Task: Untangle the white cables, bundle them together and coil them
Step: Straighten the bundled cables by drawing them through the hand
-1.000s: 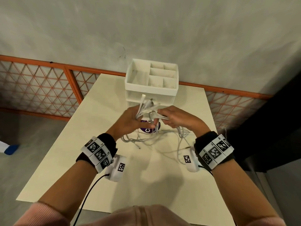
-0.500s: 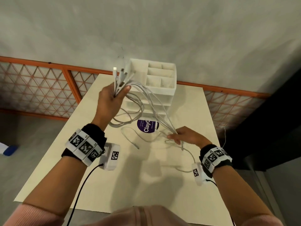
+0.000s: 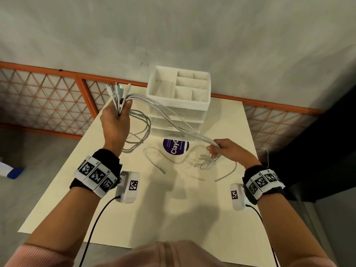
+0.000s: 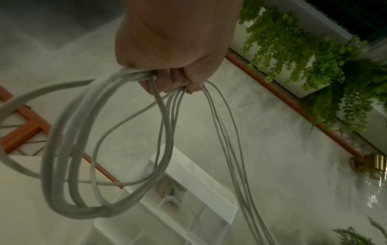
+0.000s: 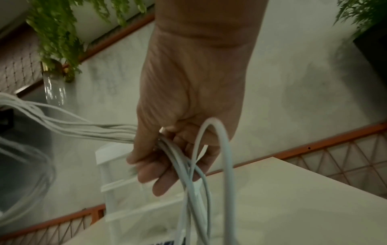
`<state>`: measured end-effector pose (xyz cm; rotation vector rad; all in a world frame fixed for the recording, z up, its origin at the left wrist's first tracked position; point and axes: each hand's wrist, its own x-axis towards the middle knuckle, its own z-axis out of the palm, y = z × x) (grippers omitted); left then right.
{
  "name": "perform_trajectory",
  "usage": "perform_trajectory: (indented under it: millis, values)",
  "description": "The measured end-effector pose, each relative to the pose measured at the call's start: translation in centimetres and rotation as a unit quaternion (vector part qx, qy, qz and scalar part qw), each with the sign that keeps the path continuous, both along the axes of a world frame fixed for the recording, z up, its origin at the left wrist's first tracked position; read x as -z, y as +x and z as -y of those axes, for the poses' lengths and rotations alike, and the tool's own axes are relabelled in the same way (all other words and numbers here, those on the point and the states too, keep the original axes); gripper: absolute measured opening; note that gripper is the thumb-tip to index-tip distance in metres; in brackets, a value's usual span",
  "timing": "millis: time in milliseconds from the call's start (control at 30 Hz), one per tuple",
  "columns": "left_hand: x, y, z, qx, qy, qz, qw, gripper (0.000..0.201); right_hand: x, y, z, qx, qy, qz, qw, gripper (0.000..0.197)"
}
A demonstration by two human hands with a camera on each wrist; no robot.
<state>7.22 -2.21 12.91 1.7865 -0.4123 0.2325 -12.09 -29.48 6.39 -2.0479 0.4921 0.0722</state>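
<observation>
Several white cables (image 3: 173, 120) stretch between my two hands above the cream table (image 3: 154, 218). My left hand (image 3: 117, 120) is raised at the left and grips one end of the bunch in a fist, plug ends (image 3: 117, 89) sticking up above it. Loops of cable (image 4: 100, 165) hang below that left hand (image 4: 176, 49). My right hand (image 3: 221, 149) is lower, at the right, with its fingers curled round the cables (image 5: 184, 165) in the right hand (image 5: 184, 116). Loose ends (image 3: 204, 164) trail onto the table beneath it.
A white compartment organiser (image 3: 179, 93) with drawers stands at the table's far edge, behind the stretched cables. A round purple sticker (image 3: 175, 146) lies in front of it. An orange lattice railing (image 3: 48, 99) runs behind the table. A dark cabinet (image 3: 317, 151) is at the right.
My hands began together over the tangle, then drew apart. The left hand rose up and left with the plug ends; the right hand slid right and down along the cables.
</observation>
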Motion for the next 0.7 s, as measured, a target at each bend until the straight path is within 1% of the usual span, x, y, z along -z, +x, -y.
perform_trajectory:
  millis: [33, 133, 200, 300, 367, 400, 467, 500, 533, 600, 700]
  values:
    - [0.0, 0.0, 0.0, -0.005, -0.003, -0.002, 1.0, 0.02, 0.4, 0.0, 0.2, -0.016, -0.013, -0.025, 0.999, 0.018]
    - [0.1, 0.0, 0.0, -0.015, -0.005, -0.004, 1.0, 0.019, 3.1, -0.6, 0.4, -0.041, -0.067, -0.087, 0.993, 0.021]
    - [0.4, 0.0, -0.2, -0.015, -0.004, -0.007, 1.0, 0.02, 4.2, -1.3, 0.1, -0.025, -0.06, -0.075, 0.995, 0.013]
    - [0.8, -0.2, -0.4, -0.019, 0.013, -0.013, 1.0, 0.024, 4.8, -2.5, -0.4, 0.025, -0.018, -0.035, 0.999, 0.012]
    - [0.9, -0.3, -0.3, -0.02, 0.013, -0.021, 0.999, 0.025, 5.2, -3.0, -0.6, 0.072, 0.035, -0.041, 0.996, 0.004]
    - [0.8, -0.3, -0.2, -0.02, 0.009, -0.027, 0.999, 0.025, 5.6, -3.2, -0.5, 0.092, 0.055, -0.044, 0.993, 0.003]
    - [0.4, -0.3, 0.0, -0.019, -0.002, -0.034, 0.999, 0.024, 6.1, -3.6, -0.7, 0.103, 0.067, -0.033, 0.992, 0.013]
    - [0.2, -0.3, 0.1, -0.016, -0.008, -0.032, 0.999, 0.023, 6.3, -3.8, -0.8, 0.1, 0.07, -0.019, 0.992, 0.02]
    - [0.0, -0.3, 0.1, -0.012, -0.012, -0.026, 1.0, 0.021, 6.5, -4.0, -1.0, 0.1, 0.077, -0.004, 0.992, 0.024]
    - [-0.5, -0.5, 0.3, -0.004, -0.009, -0.012, 1.0, 0.019, 6.9, -4.7, -1.2, 0.114, 0.111, 0.024, 0.987, 0.022]
    - [-1.1, -0.7, 0.8, 0.005, -0.007, -0.01, 1.0, 0.015, 7.9, -5.4, -1.4, 0.151, 0.19, 0.033, 0.969, 0.021]
